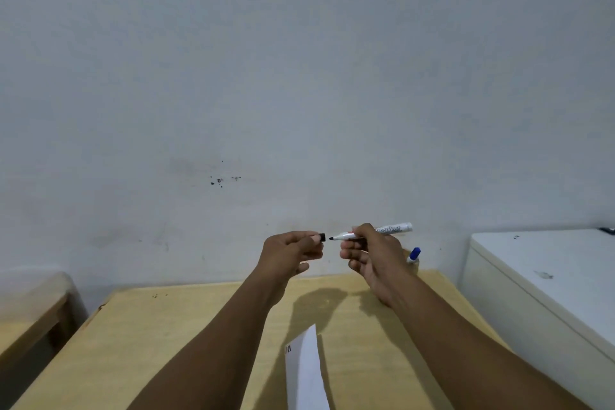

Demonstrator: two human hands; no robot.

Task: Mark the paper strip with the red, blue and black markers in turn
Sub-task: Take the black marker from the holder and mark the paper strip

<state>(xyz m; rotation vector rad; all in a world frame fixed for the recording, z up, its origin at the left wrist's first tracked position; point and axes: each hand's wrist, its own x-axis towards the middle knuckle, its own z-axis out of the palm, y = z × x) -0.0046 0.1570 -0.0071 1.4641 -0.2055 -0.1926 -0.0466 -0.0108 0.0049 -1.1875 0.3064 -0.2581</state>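
My right hand (369,256) holds a white marker with a black tip (387,230), uncapped, lying level above the table with its tip pointing left. My left hand (289,251) pinches its black cap (321,237), a small gap away from the tip. The white paper strip (304,373) lies on the wooden table (159,336) between my forearms, with small dark marks near its upper left corner. A blue-capped marker (413,255) shows behind my right wrist at the table's far edge. No red marker is visible.
A pale wall stands right behind the table. A white cabinet or appliance (545,280) sits to the right, and part of another wooden table (30,306) is at the left.
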